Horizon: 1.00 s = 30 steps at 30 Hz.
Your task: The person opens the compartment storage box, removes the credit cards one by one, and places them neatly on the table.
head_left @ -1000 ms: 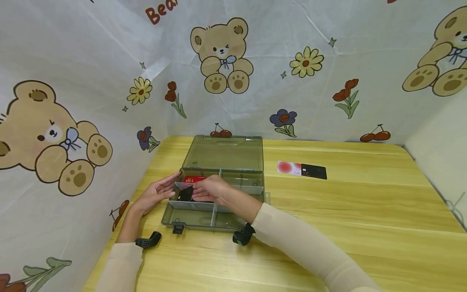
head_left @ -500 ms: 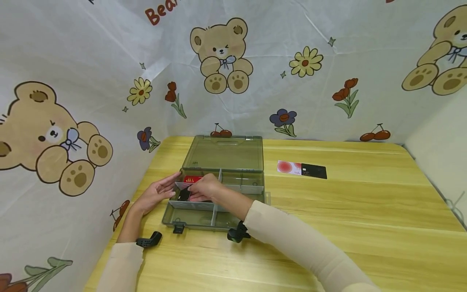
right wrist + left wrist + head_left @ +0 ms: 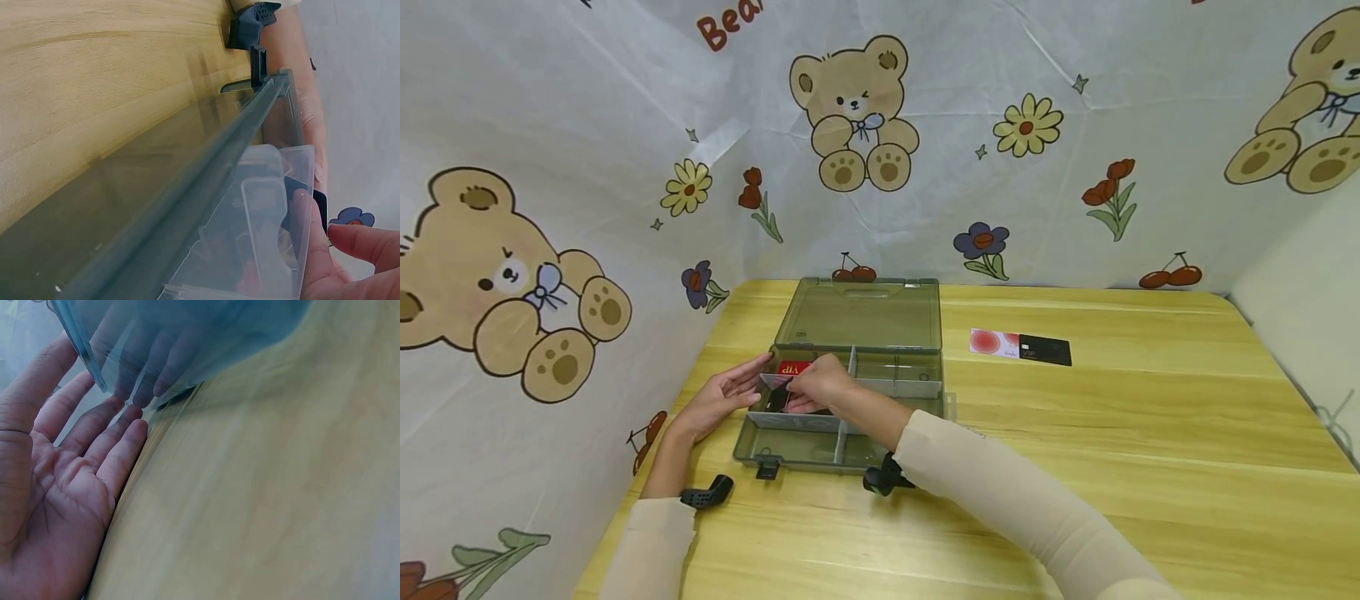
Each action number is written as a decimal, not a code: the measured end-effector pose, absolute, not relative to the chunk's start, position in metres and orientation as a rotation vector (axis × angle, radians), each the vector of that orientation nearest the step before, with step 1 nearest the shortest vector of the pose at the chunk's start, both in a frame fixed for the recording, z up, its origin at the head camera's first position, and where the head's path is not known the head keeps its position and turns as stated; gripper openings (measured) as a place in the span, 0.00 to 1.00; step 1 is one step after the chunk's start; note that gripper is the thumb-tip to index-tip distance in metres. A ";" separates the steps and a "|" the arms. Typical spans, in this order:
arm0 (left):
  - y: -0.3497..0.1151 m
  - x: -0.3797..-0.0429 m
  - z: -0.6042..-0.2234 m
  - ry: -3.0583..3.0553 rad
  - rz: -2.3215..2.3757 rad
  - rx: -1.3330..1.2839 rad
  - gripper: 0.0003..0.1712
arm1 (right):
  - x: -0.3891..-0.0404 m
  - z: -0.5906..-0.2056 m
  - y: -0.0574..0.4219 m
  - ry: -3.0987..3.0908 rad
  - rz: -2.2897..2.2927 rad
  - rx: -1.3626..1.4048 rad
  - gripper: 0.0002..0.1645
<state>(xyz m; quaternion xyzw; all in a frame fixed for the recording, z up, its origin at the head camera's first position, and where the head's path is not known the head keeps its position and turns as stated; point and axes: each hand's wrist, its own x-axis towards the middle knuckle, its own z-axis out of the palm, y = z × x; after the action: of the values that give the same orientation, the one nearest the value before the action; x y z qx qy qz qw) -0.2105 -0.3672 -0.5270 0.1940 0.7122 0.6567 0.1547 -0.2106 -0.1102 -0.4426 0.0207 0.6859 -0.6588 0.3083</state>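
Observation:
A translucent green compartment box (image 3: pixel 790 451) lies on the table with its lid (image 3: pixel 865 312) tipped back. In the head view, my left hand (image 3: pixel 715 405) is at the box's left wall, its fingers fairly straight. The left wrist view shows those fingertips (image 3: pixel 136 428) against the clear plastic. My right hand (image 3: pixel 822 386) reaches into the middle-left compartment and pinches a black card (image 3: pixel 777 397) between thumb and fingers. The right wrist view shows the card edge (image 3: pixel 320 205) tilted behind a clear divider (image 3: pixel 265 219). A red VIP card (image 3: pixel 792 367) is in the back-left compartment, partly behind my right hand.
Right of the box, a pink-and-white card (image 3: pixel 994 342) and a black VIP card (image 3: pixel 1045 350) lie side by side on the wooden table (image 3: pixel 1112 433). A bear-print cloth (image 3: pixel 925 217) hangs behind and to the left. The box's latch (image 3: pixel 767 469) sticks out in front.
My right hand has shifted slightly left within the compartment, its fingers closing on the black card, which now stands more tilted. My left hand has stayed at the box wall.

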 end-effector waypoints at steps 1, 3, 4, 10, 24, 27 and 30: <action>-0.367 -0.210 -0.527 2.041 1.881 0.554 0.38 | -0.211 -0.443 -0.110 1.815 -1.740 0.053 0.09; -0.367 -0.211 -0.527 2.040 1.882 0.552 0.38 | -0.211 -0.443 -0.111 1.816 -1.738 0.052 0.11; -0.367 -0.211 -0.527 2.039 1.882 0.552 0.38 | -0.211 -0.444 -0.111 1.816 -1.737 0.049 0.12; -0.367 -0.213 -0.528 2.037 1.873 0.578 0.38 | -0.210 -0.441 -0.109 1.806 -1.762 0.052 0.11; -0.367 -0.209 -0.528 2.062 1.861 0.561 0.38 | -0.207 -0.428 -0.076 1.781 -1.811 -0.052 0.11; -0.367 -0.210 -0.528 2.071 1.856 0.572 0.38 | -0.205 -0.426 -0.067 1.772 -1.819 -0.086 0.11; -0.366 -0.210 -0.528 2.071 1.858 0.571 0.37 | -0.204 -0.424 -0.058 1.773 -1.824 -0.113 0.10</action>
<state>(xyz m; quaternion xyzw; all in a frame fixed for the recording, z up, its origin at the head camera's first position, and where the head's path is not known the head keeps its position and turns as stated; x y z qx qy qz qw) -0.2102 -0.3663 -0.5284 0.1987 0.7209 0.6468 0.1499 -0.2038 -0.0584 -0.4242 -0.0425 0.6655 -0.6850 0.2933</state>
